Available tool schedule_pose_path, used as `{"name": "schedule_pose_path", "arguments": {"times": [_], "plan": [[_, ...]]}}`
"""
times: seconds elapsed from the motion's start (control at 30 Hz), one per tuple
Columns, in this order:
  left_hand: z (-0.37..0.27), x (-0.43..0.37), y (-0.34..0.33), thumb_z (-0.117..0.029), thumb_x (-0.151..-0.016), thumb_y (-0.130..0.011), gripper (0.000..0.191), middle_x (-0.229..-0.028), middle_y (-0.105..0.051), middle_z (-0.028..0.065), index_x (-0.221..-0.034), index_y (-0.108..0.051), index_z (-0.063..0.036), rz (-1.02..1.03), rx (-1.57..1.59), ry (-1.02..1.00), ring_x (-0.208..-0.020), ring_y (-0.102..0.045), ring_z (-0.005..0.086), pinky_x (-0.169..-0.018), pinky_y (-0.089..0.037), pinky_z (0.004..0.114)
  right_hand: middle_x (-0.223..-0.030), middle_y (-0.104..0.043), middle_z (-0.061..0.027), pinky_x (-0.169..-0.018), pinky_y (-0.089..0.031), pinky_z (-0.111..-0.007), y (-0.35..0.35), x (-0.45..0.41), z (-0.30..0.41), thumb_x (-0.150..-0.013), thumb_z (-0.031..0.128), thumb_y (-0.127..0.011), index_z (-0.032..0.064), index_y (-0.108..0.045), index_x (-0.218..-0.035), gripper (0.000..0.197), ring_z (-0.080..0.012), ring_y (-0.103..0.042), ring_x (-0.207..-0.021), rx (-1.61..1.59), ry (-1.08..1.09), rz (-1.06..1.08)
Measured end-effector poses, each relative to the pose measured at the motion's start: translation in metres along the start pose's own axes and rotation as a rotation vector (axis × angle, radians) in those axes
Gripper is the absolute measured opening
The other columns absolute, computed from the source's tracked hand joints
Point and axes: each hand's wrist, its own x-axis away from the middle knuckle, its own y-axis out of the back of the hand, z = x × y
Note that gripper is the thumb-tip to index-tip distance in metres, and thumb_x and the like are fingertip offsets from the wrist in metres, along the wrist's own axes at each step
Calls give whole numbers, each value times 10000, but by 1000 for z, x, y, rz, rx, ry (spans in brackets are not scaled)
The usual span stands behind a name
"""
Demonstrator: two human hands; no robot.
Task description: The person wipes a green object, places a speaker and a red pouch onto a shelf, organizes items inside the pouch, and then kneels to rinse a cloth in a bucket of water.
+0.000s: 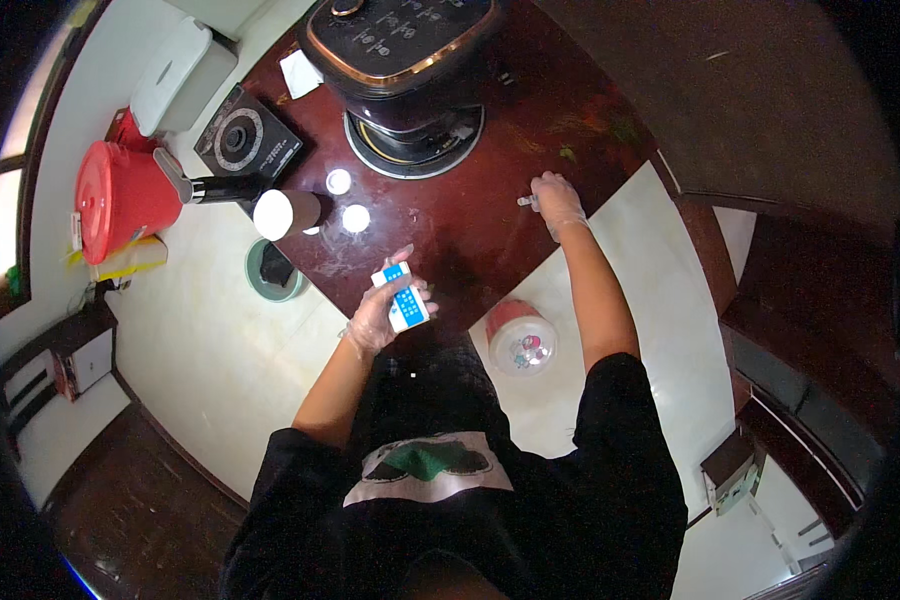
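In my left hand [373, 315], which wears a clear plastic glove, is a small white and blue box [405, 296] bearing writing. My right hand [557, 199], gloved too, is at the right edge of the dark red table [450, 217], its fingers on a small clear and white object [527, 201] too small to name. Between the hands lies the shiny tabletop. Beyond my left hand a white-topped cylinder [274, 215] stands near the table's left edge, beside bright round spots that may be lids or reflections.
A large black appliance with copper trim [390, 75] stands at the table's back. Left of it are a boxed black cooker or its carton [247, 135] and folded white paper [300, 73]. On the floor are a green basin [253, 277], a red lidded bucket [131, 199] and a lidded bin [523, 346].
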Motion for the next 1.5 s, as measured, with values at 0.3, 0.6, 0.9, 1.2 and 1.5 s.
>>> {"name": "schedule_pose_path", "arguments": {"times": [0.3, 0.6, 0.9, 1.2, 1.5], "plan": [[5, 36, 37, -223, -901, -531, 491, -891, -567, 102, -1332, -331, -99, -79, 111, -102, -818, -599, 239, -755, -548, 421, -884, -617, -141, -717, -470, -407, -13, 14, 13, -750, 149, -693, 26, -578, -886, 216, -323, -601, -822, -60, -55, 92], [-14, 104, 97, -585, -893, -365, 587, -971, -556, 103, -1208, -454, -97, -16, 387, -196, -786, -552, 223, -692, -504, 371, -903, -575, -62, -694, -520, -315, -52, 113, 201, -826, 45, -625, 16, -526, -1116, 308, -170, -601, -758, -1711, -386, 176], [-41, 263, 214, -536, -903, -411, 493, -930, -568, 113, -1115, -441, -93, -144, 449, -315, -771, -563, 221, -680, -506, 387, -930, -608, -98, -665, -524, -279, -34, 212, 447, -848, 48, -598, -12, -513, -1104, 276, -161, -612, -744, -1665, -133, 413], [-83, 533, 272, -278, -863, -614, 360, -945, -569, 91, -1128, -471, -81, -297, 362, -636, -803, -588, 184, -671, -540, 334, -906, -620, -63, -700, -490, -242, 61, 347, 720, -854, 45, -583, -26, -544, -1134, 292, -105, -580, -790, -1363, 300, 590], [-150, 779, 290, -180, -858, -630, 201, -857, -601, 74, -976, -504, -78, -496, 436, -963, -761, -616, 173, -659, -547, 337, -915, -620, -55, -743, -475, -235, 160, 461, 944, -843, -4, -585, -18, -568, -1091, 249, -108, -580, -838, -1080, 637, 840]]}}
